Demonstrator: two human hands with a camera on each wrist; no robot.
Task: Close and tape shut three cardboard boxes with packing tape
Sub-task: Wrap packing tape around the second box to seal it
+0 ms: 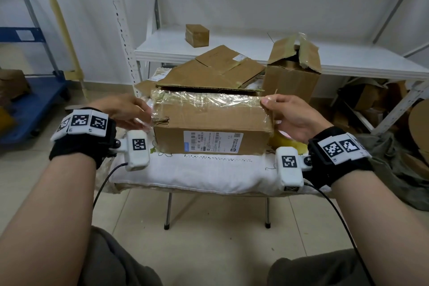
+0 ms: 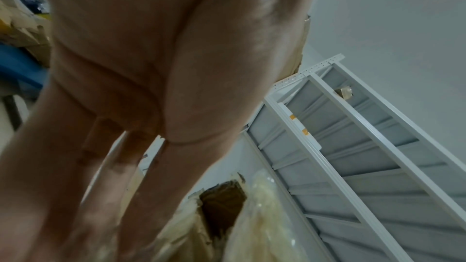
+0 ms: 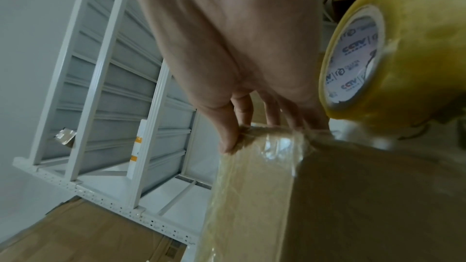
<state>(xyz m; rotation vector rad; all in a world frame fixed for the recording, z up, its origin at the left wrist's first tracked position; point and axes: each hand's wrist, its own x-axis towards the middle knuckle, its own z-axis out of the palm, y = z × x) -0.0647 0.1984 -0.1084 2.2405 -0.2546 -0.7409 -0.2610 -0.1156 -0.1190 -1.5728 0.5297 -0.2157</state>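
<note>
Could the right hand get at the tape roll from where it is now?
Probably yes: the tape roll lies on the cushion beside the box, just under the right hand, with nothing visibly between them.

Head view: above, looking forward and down over both forearms at cardboard box (image 1: 210, 127) on cloth-covered table (image 1: 185, 176), shelf unit (image 1: 232, 51) behind. Left wrist view: very near left hand (image 2: 141, 87), looking up along it (blurred). Right wrist view: very near right hand (image 3: 234, 51). All three share box and shelf.
</note>
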